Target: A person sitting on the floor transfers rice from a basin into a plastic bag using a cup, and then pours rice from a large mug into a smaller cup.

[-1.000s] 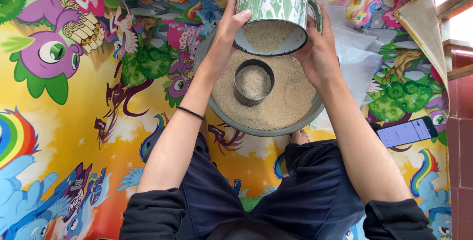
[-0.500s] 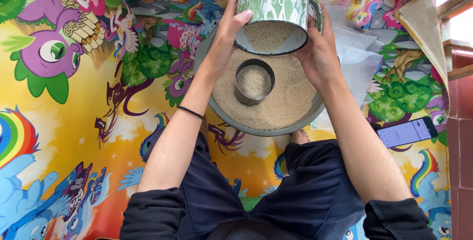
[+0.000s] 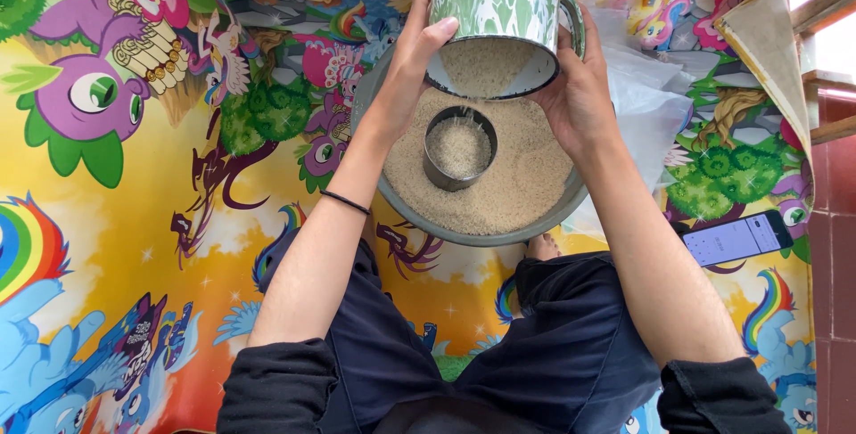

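Cartoon-printed mat (image 3: 134, 247) on floor | left hand (image 3: 419, 51) and right hand (image 3: 580, 86) clasp tilted green-white enamel pot (image 3: 499, 6) above grain-filled basin (image 3: 526, 220) | grains trickling into small metal cup (image 3: 459, 149), nearly full | pot holds more

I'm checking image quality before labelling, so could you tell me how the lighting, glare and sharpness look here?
Head view: even daylight, soft shadows; the green mug and rice-filled bowl are sharp; falling grains slightly blurred; sky at the top right corner is blown out; the phone screen shows mild glare.
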